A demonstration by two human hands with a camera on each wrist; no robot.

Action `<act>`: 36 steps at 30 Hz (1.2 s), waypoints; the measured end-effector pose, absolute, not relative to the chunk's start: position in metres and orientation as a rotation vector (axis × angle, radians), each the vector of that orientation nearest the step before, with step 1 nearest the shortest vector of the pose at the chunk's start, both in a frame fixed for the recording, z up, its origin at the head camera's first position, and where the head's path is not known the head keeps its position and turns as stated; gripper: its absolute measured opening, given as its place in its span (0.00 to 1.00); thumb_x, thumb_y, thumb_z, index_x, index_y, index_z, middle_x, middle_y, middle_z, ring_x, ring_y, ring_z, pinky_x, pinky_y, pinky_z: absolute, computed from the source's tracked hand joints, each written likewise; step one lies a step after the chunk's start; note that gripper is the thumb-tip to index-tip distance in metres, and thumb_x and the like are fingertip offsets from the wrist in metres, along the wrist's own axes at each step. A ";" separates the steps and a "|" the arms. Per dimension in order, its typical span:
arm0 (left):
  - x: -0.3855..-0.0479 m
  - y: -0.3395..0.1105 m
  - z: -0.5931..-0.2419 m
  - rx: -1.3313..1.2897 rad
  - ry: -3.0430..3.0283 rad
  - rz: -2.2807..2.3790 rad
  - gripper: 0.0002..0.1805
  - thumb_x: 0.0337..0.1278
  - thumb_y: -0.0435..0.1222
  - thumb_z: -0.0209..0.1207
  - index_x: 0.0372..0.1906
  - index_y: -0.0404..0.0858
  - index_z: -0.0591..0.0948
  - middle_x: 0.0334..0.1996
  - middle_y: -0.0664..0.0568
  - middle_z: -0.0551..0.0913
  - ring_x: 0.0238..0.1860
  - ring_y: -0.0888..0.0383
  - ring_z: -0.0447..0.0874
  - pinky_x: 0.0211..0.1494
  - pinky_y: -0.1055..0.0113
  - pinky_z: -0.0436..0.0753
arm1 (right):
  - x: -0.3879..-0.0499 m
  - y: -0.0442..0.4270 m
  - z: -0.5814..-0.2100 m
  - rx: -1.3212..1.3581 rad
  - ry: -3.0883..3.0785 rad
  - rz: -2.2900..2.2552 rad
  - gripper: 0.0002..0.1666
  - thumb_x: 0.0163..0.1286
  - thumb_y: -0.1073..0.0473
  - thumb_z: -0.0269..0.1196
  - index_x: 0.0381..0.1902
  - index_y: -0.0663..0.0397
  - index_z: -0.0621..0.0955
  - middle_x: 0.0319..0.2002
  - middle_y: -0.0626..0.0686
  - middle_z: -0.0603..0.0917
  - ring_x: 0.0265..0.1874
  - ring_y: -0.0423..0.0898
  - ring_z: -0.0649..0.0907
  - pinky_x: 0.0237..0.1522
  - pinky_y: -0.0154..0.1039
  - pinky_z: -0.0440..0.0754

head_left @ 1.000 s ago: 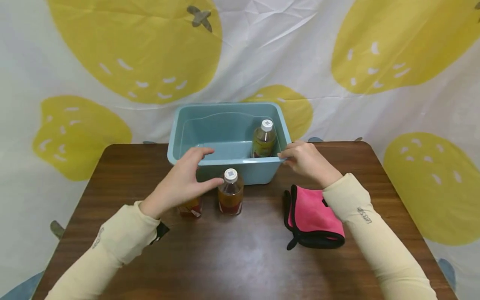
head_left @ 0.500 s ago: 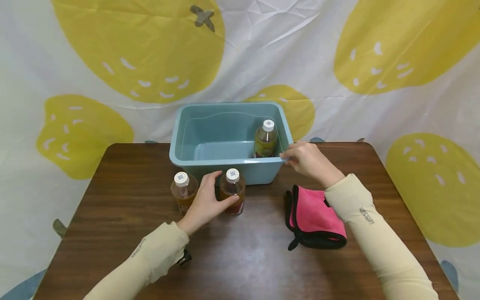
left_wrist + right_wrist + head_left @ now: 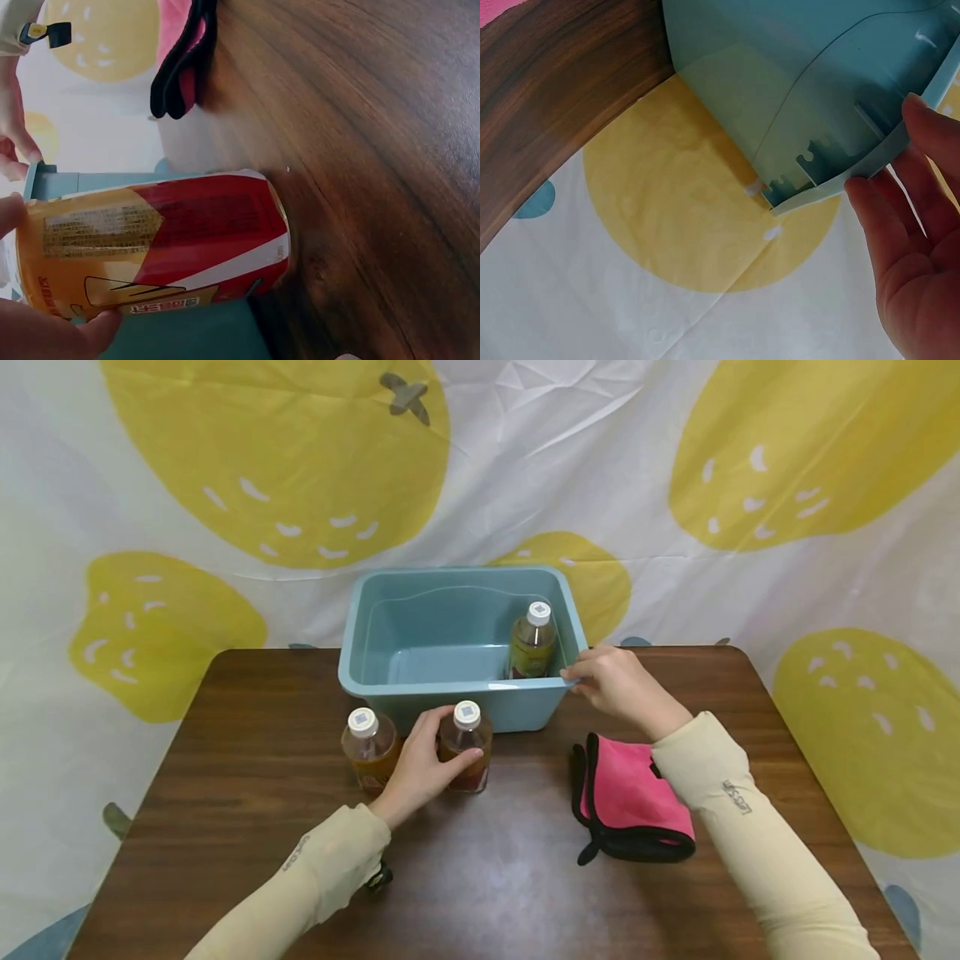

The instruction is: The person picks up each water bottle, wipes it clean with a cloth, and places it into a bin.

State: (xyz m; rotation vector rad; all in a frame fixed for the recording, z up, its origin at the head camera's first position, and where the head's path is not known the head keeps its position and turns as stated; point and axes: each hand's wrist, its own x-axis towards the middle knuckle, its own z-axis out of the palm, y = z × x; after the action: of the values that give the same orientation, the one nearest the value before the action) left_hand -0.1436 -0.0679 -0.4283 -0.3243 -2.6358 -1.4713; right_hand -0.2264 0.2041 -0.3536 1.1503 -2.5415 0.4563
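Observation:
Between its thumb and fingers, my left hand [image 3: 423, 767] grips a white-capped bottle [image 3: 477, 749] standing on the table before the bin. The left wrist view shows this bottle's red and yellow label [image 3: 202, 232], with fingertips at its upper part. A second capped bottle [image 3: 367, 752] stands just left of that hand. My right hand [image 3: 617, 685] pinches the front right corner of the blue bin [image 3: 450, 687]; in the right wrist view its thumb and fingers [image 3: 870, 210] lie on the rim. Inside the bin, at the right end, a third bottle [image 3: 532, 647] stands upright.
A folded pink cloth with black edging [image 3: 637, 793] lies on the brown wooden table [image 3: 495, 893], below my right wrist. Behind the table and bin hangs a white sheet printed with yellow fruit [image 3: 495, 468].
My left hand has moved right and down from above the left bottle, uncovering that bottle's cap, and has closed around the middle bottle. My right hand has stayed at the bin's corner.

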 end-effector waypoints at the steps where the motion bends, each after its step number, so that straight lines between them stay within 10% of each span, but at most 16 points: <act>1: -0.144 -0.067 -0.429 -0.329 -2.632 -1.468 0.33 0.44 0.42 0.67 0.57 0.36 0.68 0.51 0.45 0.71 0.53 0.52 0.70 0.58 0.56 0.70 | -0.226 0.205 -0.354 1.147 -2.540 0.456 0.14 0.41 0.74 0.70 0.30 0.60 0.86 0.27 0.53 0.83 0.28 0.51 0.79 0.30 0.44 0.77; 12: -0.142 -0.066 -0.432 -0.365 -2.609 -1.412 0.33 0.43 0.42 0.68 0.55 0.35 0.69 0.49 0.45 0.71 0.51 0.52 0.71 0.57 0.57 0.71 | -0.221 0.206 -0.358 1.109 -2.572 0.503 0.13 0.47 0.74 0.67 0.34 0.62 0.84 0.30 0.55 0.82 0.32 0.50 0.77 0.33 0.41 0.77; 21: -0.143 -0.068 -0.432 -0.378 -2.620 -1.421 0.33 0.41 0.43 0.69 0.54 0.38 0.70 0.46 0.48 0.72 0.48 0.54 0.72 0.53 0.58 0.73 | -0.197 0.215 -0.363 0.960 -2.660 0.515 0.25 0.51 0.67 0.68 0.50 0.61 0.79 0.55 0.62 0.74 0.55 0.56 0.73 0.50 0.50 0.74; 36: -0.145 -0.069 -0.431 -0.378 -2.614 -1.425 0.31 0.40 0.43 0.69 0.52 0.39 0.71 0.45 0.49 0.73 0.48 0.55 0.72 0.52 0.59 0.74 | -0.143 0.257 -0.407 0.476 -3.091 0.562 0.36 0.54 0.57 0.66 0.58 0.67 0.69 0.55 0.71 0.71 0.53 0.67 0.71 0.49 0.60 0.71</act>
State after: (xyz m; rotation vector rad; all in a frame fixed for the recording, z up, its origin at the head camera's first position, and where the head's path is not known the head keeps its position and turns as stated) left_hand -0.1452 -0.0691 -0.4307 -0.3776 -2.6140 -1.4248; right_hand -0.1426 0.2570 -0.4072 0.4765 -3.0909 0.5623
